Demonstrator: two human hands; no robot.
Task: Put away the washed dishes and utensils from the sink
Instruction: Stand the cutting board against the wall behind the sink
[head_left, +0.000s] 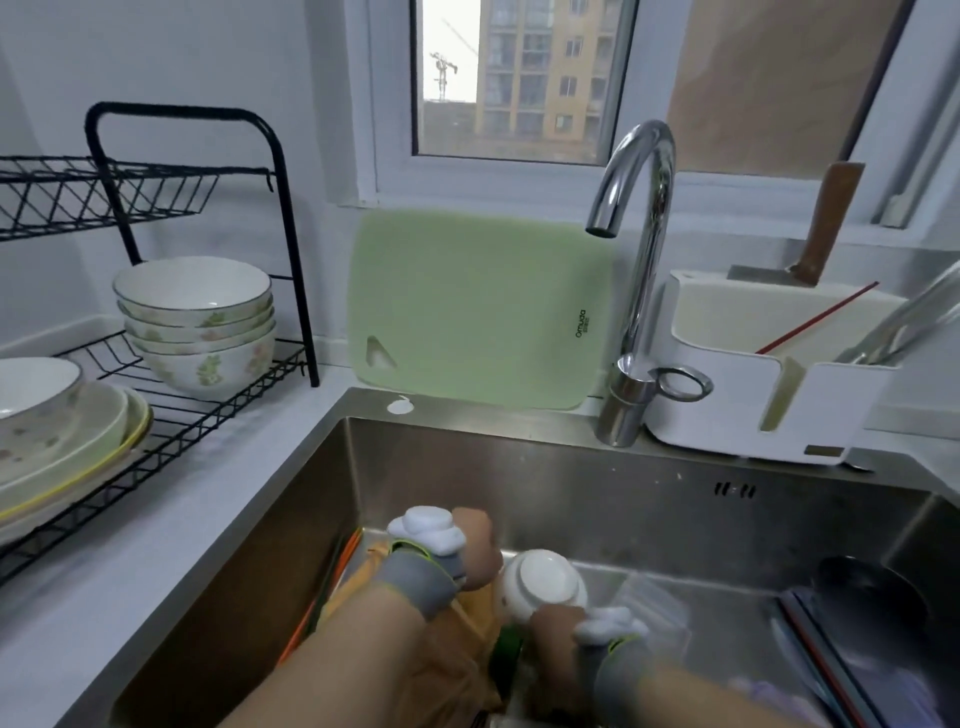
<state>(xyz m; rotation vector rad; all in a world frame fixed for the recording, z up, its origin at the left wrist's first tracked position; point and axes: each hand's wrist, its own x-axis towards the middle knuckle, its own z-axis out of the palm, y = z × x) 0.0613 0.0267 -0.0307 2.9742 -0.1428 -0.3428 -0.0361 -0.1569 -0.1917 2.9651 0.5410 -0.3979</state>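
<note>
Step in hand: lift white bowl (545, 577) from sink (519, 467).
- Bowl inverted, low in basin, between both hands.
- Right hand (553, 623): curled on near rim.
- Left hand (475, 548): against bowl's left side. Fingers hidden, grip cannot be determined.
- Recommended: support rim both sides, let water drain, raise clear of basin wall, carry left across table (156, 545) to rack (208, 415), nest on bowl stack (195, 317).
- Obstructions: faucet (639, 249) overhead; orange chopsticks (340, 571) along left wall; dark pan (872, 587) at right.
</note>
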